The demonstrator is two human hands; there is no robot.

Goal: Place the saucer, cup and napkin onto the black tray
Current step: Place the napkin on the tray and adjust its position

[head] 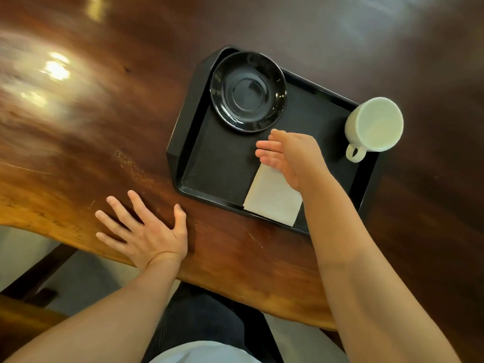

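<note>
A black tray (pixel 225 163) lies on the wooden table. A glossy black saucer (pixel 248 91) rests in its far left corner. An empty white cup (pixel 374 125) stands at the tray's far right edge, handle towards me. A folded white napkin (pixel 272 199) lies at the tray's near edge, its near corner over the rim. My right hand (pixel 290 155) hovers open above the napkin's far end, fingers spread, holding nothing. Flat on the table to the left of the tray rests my left hand (pixel 145 230), fingers apart.
The dark polished wooden table (pixel 104 113) stretches left and beyond the tray, with bright light reflections on the left. Its curved near edge runs under my forearms. Below it I see my lap and part of a chair (pixel 34 281).
</note>
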